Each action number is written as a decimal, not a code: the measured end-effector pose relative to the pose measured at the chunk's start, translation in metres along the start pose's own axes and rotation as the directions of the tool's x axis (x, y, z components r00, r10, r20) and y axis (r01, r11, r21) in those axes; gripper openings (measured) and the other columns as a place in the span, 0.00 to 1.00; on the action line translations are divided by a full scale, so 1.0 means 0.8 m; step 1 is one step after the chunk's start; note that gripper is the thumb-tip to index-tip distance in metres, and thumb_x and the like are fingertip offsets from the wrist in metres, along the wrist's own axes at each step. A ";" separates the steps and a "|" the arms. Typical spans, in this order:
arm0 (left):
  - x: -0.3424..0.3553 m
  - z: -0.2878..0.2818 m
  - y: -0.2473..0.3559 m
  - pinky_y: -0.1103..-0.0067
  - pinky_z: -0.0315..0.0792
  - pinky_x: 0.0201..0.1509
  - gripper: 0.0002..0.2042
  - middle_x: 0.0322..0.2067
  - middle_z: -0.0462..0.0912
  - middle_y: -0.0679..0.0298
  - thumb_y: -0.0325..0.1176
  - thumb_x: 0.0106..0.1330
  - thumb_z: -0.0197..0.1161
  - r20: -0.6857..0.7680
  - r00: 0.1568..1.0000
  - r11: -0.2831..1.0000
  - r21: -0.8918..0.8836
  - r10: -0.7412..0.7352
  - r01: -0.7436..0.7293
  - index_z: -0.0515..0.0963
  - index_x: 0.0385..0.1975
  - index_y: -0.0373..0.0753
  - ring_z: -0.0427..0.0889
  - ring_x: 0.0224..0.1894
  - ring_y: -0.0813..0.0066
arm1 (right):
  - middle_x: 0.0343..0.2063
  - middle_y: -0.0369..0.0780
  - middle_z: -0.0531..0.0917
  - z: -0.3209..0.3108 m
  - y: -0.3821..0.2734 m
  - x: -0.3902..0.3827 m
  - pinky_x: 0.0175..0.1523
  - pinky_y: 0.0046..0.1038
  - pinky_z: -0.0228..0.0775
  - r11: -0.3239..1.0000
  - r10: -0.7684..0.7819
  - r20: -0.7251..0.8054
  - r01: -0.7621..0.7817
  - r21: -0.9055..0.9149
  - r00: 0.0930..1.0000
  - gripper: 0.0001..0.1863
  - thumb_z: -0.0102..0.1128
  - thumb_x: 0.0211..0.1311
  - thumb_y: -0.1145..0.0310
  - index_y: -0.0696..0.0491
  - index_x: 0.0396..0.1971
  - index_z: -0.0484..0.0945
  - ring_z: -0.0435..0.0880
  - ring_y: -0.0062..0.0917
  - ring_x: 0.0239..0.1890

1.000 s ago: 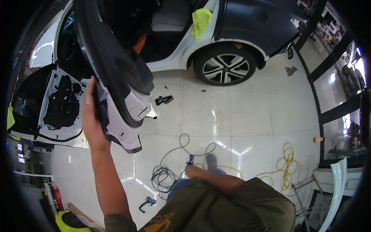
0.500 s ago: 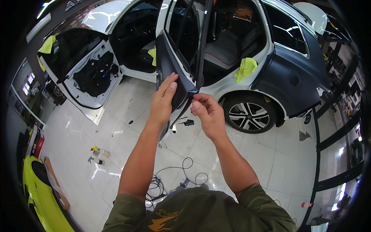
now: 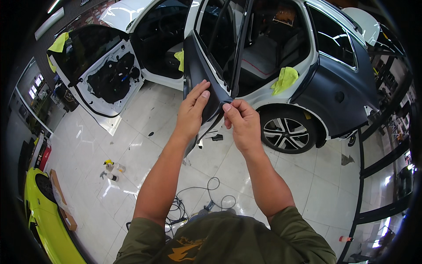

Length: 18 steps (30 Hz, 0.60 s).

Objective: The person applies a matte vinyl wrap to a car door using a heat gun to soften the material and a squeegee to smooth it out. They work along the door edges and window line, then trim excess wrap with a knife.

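Note:
A rear car door (image 3: 196, 66) stands open in front of me, its outer side covered in matte dark grey film. My left hand (image 3: 191, 110) lies against this dark surface, fingers stretched out and holding nothing. At the door's rear corner, my right hand (image 3: 244, 125) pinches the edge of the dark film (image 3: 225, 101) between thumb and forefinger. Below the hands the door's lower edge shows white, with dark film hanging along it. The exact fold under my right fingertips is hidden.
The car's dark rear quarter panel (image 3: 336, 88) and wheel (image 3: 288, 132) stand to the right. A stripped front door (image 3: 112, 81) hangs open at left. Spray bottles (image 3: 113, 169), a coiled cable (image 3: 176, 210) and a yellow-green car (image 3: 46, 211) are lower down. A yellow cloth (image 3: 285, 80) hangs at the rear opening.
My right fingers have moved up slightly onto the film at the door corner and pinch more tightly. My left hand stays on the door. The whole view has shifted a little.

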<state>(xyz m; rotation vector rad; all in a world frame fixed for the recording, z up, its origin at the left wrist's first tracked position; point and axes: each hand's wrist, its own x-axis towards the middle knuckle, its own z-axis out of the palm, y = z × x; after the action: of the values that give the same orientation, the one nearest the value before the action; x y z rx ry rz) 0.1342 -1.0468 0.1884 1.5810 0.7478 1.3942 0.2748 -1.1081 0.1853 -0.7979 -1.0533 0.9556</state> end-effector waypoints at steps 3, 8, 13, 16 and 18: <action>0.001 0.000 -0.002 0.77 0.53 0.68 0.19 0.62 0.67 0.54 0.38 0.70 0.53 0.005 1.000 1.000 0.023 0.001 -0.001 0.72 0.55 0.33 0.62 0.66 0.66 | 0.18 0.30 0.73 -0.004 -0.001 0.003 0.25 0.15 0.60 1.000 0.014 0.015 -0.014 0.003 1.000 0.09 0.61 0.61 0.66 0.57 0.32 0.76 0.69 0.10 0.20; -0.002 -0.003 0.014 0.76 0.59 0.64 0.18 0.58 0.71 0.52 0.38 0.68 0.55 0.006 0.999 0.982 0.185 0.044 -0.044 0.75 0.51 0.33 0.68 0.61 0.65 | 0.19 0.29 0.73 -0.004 0.001 0.008 0.25 0.15 0.59 0.999 0.032 0.028 -0.033 0.023 0.999 0.09 0.60 0.62 0.66 0.57 0.31 0.76 0.67 0.10 0.19; -0.016 -0.001 0.058 0.75 0.67 0.57 0.15 0.50 0.78 0.51 0.35 0.64 0.60 0.142 0.976 0.905 0.370 0.167 -0.209 0.78 0.45 0.31 0.77 0.53 0.63 | 0.20 0.29 0.73 -0.003 -0.002 0.009 0.26 0.15 0.57 0.998 0.065 0.032 -0.066 0.004 0.997 0.08 0.59 0.62 0.67 0.57 0.31 0.77 0.66 0.09 0.21; -0.016 0.003 0.073 0.76 0.71 0.51 0.14 0.46 0.80 0.50 0.31 0.61 0.62 0.239 0.933 0.773 0.524 0.270 -0.358 0.78 0.44 0.30 0.80 0.47 0.64 | 0.21 0.29 0.73 -0.004 0.001 0.012 0.26 0.15 0.56 0.998 0.054 0.049 -0.054 0.011 0.997 0.08 0.58 0.62 0.67 0.58 0.32 0.77 0.66 0.09 0.23; -0.015 0.007 0.078 0.76 0.72 0.50 0.14 0.45 0.80 0.50 0.31 0.61 0.63 0.241 0.940 0.764 0.549 0.243 -0.339 0.78 0.44 0.30 0.81 0.45 0.64 | 0.21 0.29 0.73 -0.006 0.001 0.013 0.27 0.15 0.56 0.998 0.063 0.073 -0.064 0.021 0.995 0.08 0.59 0.62 0.68 0.58 0.32 0.77 0.66 0.09 0.23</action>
<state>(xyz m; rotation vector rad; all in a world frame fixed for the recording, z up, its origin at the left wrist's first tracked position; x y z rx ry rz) 0.1303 -1.0857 0.2389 2.3528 0.9202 1.2957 0.2814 -1.0988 0.1864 -0.7863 -1.0826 1.0559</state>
